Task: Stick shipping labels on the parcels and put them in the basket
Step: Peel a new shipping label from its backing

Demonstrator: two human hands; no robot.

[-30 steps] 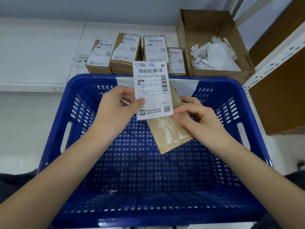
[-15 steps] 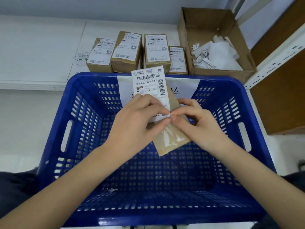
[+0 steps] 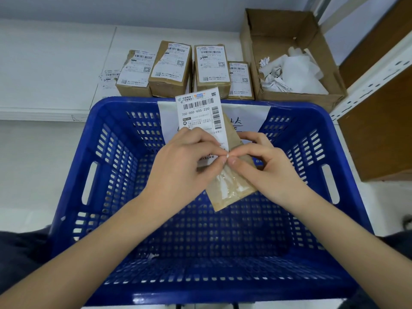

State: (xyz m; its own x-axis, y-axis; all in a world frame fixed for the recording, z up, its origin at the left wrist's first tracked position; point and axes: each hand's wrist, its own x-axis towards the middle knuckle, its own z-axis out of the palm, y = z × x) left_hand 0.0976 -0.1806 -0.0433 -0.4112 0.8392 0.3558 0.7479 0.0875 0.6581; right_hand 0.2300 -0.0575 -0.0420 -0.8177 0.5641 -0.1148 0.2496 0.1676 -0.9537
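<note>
While both hands pinch one label (image 3: 200, 117) over one parcel (image 3: 231, 188), left hand (image 3: 178, 175), right hand (image 3: 267, 172), one basket (image 3: 73, 175), four labelled parcels (image 3: 170, 68) behind.

— What do we see at the far right of the white tabletop (image 3: 55, 63)?
— We see an open cardboard box (image 3: 252, 52) holding crumpled white paper scraps (image 3: 289, 72).
— And past it?
— We see a white perforated shelf post (image 3: 376, 72) against brown wooden panels (image 3: 379, 134).

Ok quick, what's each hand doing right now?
Left hand: pinches the shipping label at its lower edge.
Right hand: holds the brown parcel and pinches at the label's corner.
</note>
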